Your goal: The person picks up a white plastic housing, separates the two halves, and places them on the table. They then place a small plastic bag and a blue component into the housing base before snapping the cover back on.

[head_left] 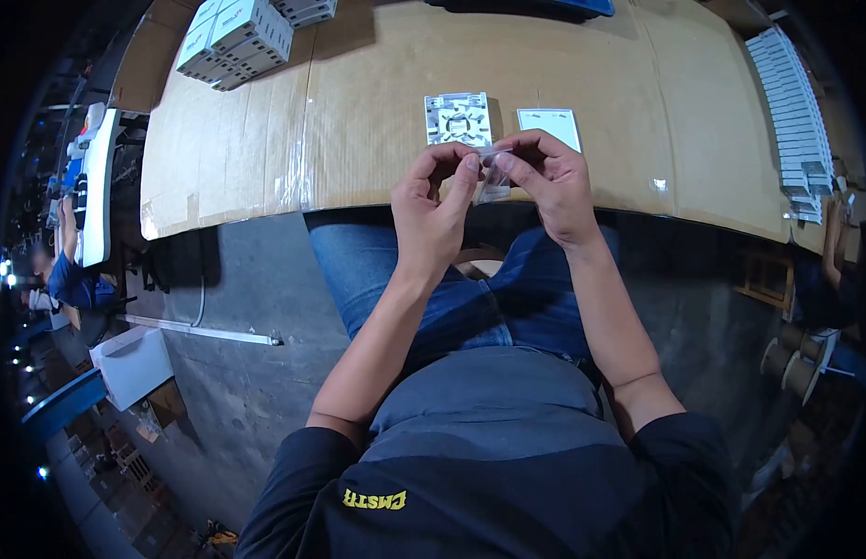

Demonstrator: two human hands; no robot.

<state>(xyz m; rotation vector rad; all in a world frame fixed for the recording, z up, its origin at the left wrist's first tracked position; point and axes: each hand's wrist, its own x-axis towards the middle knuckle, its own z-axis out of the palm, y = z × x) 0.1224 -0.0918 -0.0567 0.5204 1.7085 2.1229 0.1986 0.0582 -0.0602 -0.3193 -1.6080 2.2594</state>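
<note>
A small clear plastic bag [493, 189] hangs between my hands at the table's near edge. My left hand [435, 203] pinches its upper left side between thumb and fingers. On the other side, my right hand [561, 194] grips the top edge in the same way. What the bag contains is too small to make out. Just beyond my left fingers lies an open white plastic case [432, 119] with a round fitting and small parts inside. Behind my right hand is a flat white cover [550, 119], partly hidden by that hand.
Cardboard [358, 121] covers the table. White boxes [237, 42] are stacked at the back left, and a blue tray [572, 7] sits at the far edge. A tall row of white cases [789, 116] stands at the right. Other people's arms [69, 228] show at both sides.
</note>
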